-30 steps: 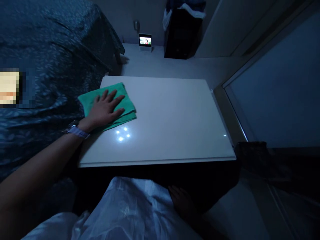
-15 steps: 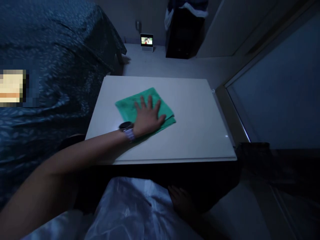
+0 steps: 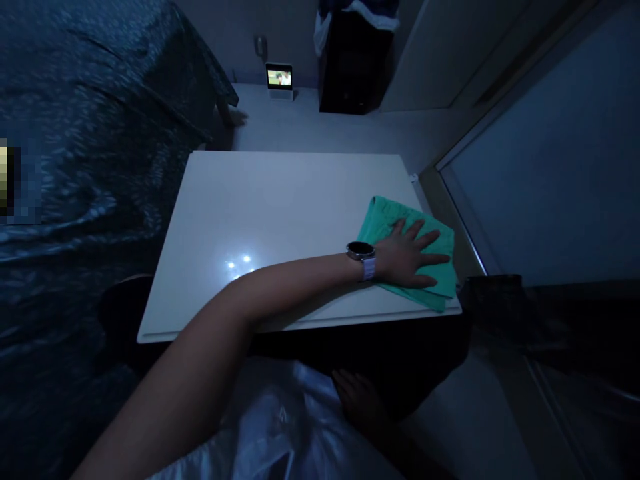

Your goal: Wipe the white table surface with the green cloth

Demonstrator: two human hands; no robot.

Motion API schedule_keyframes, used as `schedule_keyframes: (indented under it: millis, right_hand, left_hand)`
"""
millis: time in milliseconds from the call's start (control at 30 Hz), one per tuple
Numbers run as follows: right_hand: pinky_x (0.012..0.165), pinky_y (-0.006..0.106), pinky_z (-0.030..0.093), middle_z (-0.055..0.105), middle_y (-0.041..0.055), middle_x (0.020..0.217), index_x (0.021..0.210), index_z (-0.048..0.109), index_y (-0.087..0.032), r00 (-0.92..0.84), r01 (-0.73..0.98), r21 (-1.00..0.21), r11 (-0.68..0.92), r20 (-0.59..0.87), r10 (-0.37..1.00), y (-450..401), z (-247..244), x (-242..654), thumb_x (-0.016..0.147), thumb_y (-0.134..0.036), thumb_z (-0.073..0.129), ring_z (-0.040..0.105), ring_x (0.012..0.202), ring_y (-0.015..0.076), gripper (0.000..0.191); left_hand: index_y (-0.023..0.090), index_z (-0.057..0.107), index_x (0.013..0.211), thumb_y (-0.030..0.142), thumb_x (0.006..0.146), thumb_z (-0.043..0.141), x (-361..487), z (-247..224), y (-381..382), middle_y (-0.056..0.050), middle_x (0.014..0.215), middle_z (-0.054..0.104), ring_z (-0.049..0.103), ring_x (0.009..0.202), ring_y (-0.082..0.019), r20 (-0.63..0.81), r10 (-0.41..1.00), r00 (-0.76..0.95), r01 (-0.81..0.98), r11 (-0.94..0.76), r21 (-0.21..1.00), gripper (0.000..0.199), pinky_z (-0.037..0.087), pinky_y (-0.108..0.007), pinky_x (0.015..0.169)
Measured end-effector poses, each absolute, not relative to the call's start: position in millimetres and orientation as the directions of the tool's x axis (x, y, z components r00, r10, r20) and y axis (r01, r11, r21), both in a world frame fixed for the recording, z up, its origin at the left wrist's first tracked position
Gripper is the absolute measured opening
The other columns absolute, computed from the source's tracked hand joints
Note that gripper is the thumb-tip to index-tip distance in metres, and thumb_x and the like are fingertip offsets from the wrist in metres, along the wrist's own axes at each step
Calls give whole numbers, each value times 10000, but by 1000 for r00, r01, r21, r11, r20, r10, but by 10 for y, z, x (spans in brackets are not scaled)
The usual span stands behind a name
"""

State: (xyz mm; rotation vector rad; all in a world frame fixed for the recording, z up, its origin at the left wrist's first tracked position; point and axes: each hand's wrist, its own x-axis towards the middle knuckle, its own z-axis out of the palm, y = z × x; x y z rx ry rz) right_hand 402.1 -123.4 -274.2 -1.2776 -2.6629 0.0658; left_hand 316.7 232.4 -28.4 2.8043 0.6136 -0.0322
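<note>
A green cloth lies at the right end of the white tabletop, reaching its right edge. Flat on the cloth, with fingers spread, is my left hand; a watch with a pale strap is on that wrist, and the forearm crosses the table from the lower left. My right hand rests low in the picture below the table's front edge, beside the light clothing on my lap. It is dim there; its fingers look extended and hold nothing visible.
A bed with dark patterned cover stands on the left. Beyond the table are a small lit screen on the floor and a black cabinet topped with fabric. A sliding door runs along the right.
My left hand and the green cloth have moved from the table's middle to its right end. The cloth has turned. My right hand stays low by my lap.
</note>
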Motion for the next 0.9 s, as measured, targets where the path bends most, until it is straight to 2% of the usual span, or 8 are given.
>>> schedule_keyframes:
  millis: [100, 233, 367, 467, 567, 667, 800, 900]
  right_hand:
    - [1104, 327, 512, 785, 16, 1384, 1351, 798, -301, -609, 776, -109, 621, 128, 783, -1235, -2741, 4027, 1033, -247, 545, 724, 1230, 222, 409]
    - [1108, 328, 480, 790, 39, 1363, 1356, 797, -288, -637, 757, -97, 646, 111, 763, -1243, -2830, 4032, 994, -199, 554, 702, 1236, 208, 445]
    - [1107, 319, 437, 796, 43, 1341, 1345, 796, -289, -651, 754, -73, 653, 60, 757, -1228, -2893, 4053, 962, -170, 581, 683, 1242, 187, 455]
    - [1109, 316, 414, 805, 43, 1319, 1335, 798, -279, -679, 720, -59, 691, 146, 720, -1190, -2870, 4068, 967, -209, 639, 689, 1221, 185, 408]
    - [1096, 315, 416, 822, 44, 1271, 1298, 814, -267, -669, 715, -68, 696, 222, 709, -1169, -2848, 4057, 965, -248, 679, 708, 1177, 189, 360]
    - [1073, 322, 437, 819, 52, 1288, 1301, 817, -267, -664, 729, -90, 679, 148, 733, -1182, -2864, 4040, 951, -236, 683, 717, 1175, 201, 376]
    - [1055, 322, 458, 806, 57, 1327, 1366, 793, -272, -679, 726, -108, 679, 47, 733, -1192, -2882, 4046, 958, -199, 651, 713, 1198, 209, 439]
    - [1051, 330, 461, 812, 72, 1304, 1342, 801, -250, -688, 709, -116, 695, 103, 719, -1164, -2849, 4047, 962, -178, 632, 716, 1181, 214, 422]
  left_hand:
    - [330, 428, 1747, 634, 1083, 513, 2675, -322, 2285, -131, 1853, 180, 105, 1710, -488, -38, 424, 905, 418, -868, 268, 735, 112, -737, 1317]
    - [332, 431, 1745, 656, 1083, 508, 1788, -321, 2213, -124, 1852, 176, 110, 1717, -463, -59, 622, 781, 616, -751, 238, 741, 111, -718, 1332]
    - [327, 443, 1740, 647, 1099, 465, 827, -292, 2013, -99, 1855, 175, 121, 1721, -440, -69, 827, 558, 824, -542, 162, 716, 138, -689, 1344]
    - [280, 451, 1739, 589, 1106, 461, 244, -273, 1737, -112, 1853, 179, 149, 1711, -458, -80, 933, 352, 935, -346, 76, 705, 176, -691, 1343]
    - [222, 457, 1735, 512, 1132, 405, -52, -245, 1406, -154, 1838, 229, 186, 1695, -488, -68, 992, 105, 994, -106, -8, 671, 272, -715, 1308]
    - [178, 417, 1751, 514, 1144, 332, -20, -224, 1150, -200, 1840, 181, 160, 1679, -552, -88, 993, -75, 997, 73, -26, 698, 312, -782, 1257]
    - [116, 352, 1773, 556, 1136, 341, 434, -219, 1093, -301, 1821, 102, 82, 1653, -632, -165, 983, -77, 997, 80, 9, 775, 239, -857, 1229]
    - [166, 359, 1776, 583, 1122, 439, 1025, -226, 1264, -292, 1822, 112, 80, 1653, -627, -162, 980, 114, 990, -98, 102, 780, 196, -878, 1223]
